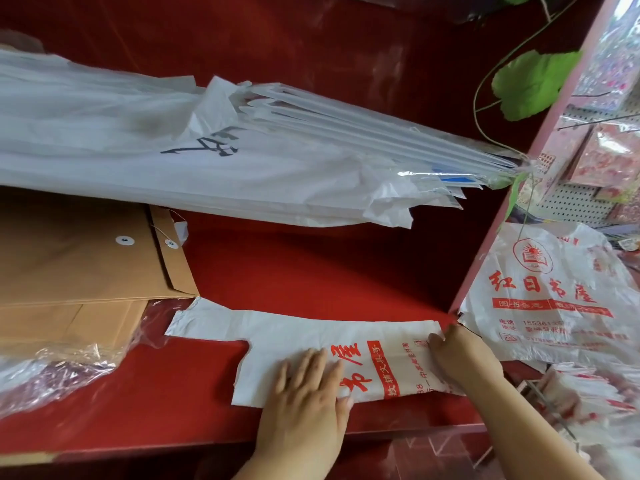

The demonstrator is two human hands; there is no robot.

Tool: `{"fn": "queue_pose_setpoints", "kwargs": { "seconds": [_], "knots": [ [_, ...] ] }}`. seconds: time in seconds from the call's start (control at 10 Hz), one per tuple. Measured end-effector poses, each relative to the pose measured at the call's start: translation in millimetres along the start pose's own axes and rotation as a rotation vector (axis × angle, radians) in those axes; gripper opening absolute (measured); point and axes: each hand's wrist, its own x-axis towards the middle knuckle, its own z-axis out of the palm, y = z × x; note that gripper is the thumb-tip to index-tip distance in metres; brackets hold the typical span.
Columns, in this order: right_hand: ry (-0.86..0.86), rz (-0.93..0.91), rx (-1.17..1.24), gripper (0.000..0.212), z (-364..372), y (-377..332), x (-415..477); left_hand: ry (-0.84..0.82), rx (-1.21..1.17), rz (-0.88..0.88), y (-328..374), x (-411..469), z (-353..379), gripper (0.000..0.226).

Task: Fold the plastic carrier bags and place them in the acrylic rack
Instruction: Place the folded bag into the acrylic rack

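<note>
A white bag (294,330) with red print lies flat on the red table (311,265), close to the near edge. It is folded lengthwise into a long strip, with its handles pointing to the left. The left hand (308,386) rests flat on the middle of the bag, fingers straight and a little spread, pressing it to the table. The right hand (460,355) is at the right end of the bag; its fingers are curled over that end and grip the edge.

Farther away, a big pile (173,161) of long white bags lies across the table from the left to the right. Under its near side, at the left, there are brown envelopes (76,265), and clear wrap (52,372) lies crumpled just beside them at the near left. At the right, past the table corner, a second printed bag (554,296) is spread open. Below it, at the near right, there is a stack (588,403) of folded printed bags, blurred. A green leaf (530,84) hangs at the far right.
</note>
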Motion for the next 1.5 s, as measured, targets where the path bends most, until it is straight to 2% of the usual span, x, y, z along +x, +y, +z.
{"fn": "queue_pose_setpoints", "kwargs": {
  "seconds": [0.1, 0.2, 0.3, 0.4, 0.5, 0.6, 0.7, 0.8, 0.9, 1.0, 1.1, 1.2, 1.3, 1.5],
  "knots": [
    [0.053, 0.002, 0.068, 0.045, -0.7, 4.7, -3.9, 0.007, 0.028, -0.058, -2.1, 6.1, -1.2, 0.079],
    [0.343, -0.218, -0.04, 0.045, 6.6, -1.0, -21.2, -0.121, 0.033, -0.041, -1.9, 3.7, 0.8, 0.079],
    [0.384, -0.608, -0.017, 0.035, 37.3, -17.9, -46.8, -0.123, 0.059, -0.042, -2.8, 2.9, -0.7, 0.08],
    [0.105, -0.663, -0.111, 0.044, 52.4, -24.8, -63.1, -0.186, -0.014, -0.081, 3.3, 4.0, -20.1, 0.091],
    [-0.014, -0.527, -0.087, 0.089, 44.1, -10.2, -58.2, -0.151, 0.017, -0.05, -0.1, 5.3, -23.1, 0.082],
    [0.055, -0.411, -0.127, 0.053, 29.8, 15.9, -48.1, -0.222, -0.011, -0.095, -6.3, 9.2, -28.5, 0.05],
    [0.055, -0.377, -0.16, 0.045, 22.3, 24.6, -49.5, -0.164, -0.008, -0.12, -14.5, 13.8, -36.4, 0.047],
    [0.063, -0.388, -0.166, 0.046, 25.5, 26.7, -44.7, -0.107, -0.019, -0.152, -29.6, 29.0, -45.9, 0.053],
    [0.023, -0.41, -0.14, 0.097, 25.2, 29.1, -43.0, -0.185, -0.005, -0.221, -45.7, 53.2, -54.8, 0.045],
    [-0.035, -0.373, -0.212, 0.148, 24.6, 33.7, -39.0, -0.274, -0.018, -0.279, -54.3, 71.9, -64.4, 0.058],
    [-0.038, -0.376, -0.233, 0.149, 21.5, 33.5, -38.1, -0.368, -0.004, -0.282, -56.3, 78.6, -75.7, 0.066],
    [-0.022, -0.389, -0.185, 0.114, 19.7, 33.2, -38.9, -0.508, -0.08, -0.279, -57.4, 76.6, -83.9, 0.062],
    [0.043, -0.385, -0.112, 0.051, 20.1, 32.9, -41.6, -0.579, -0.034, -0.228, -60.2, 69.7, -91.6, 0.055],
    [0.116, -0.369, -0.061, 0.047, 27.9, 36.6, -30.3, -0.609, -0.123, -0.198, -70.0, 46.8, -100.5, 0.029]
  ]
}}
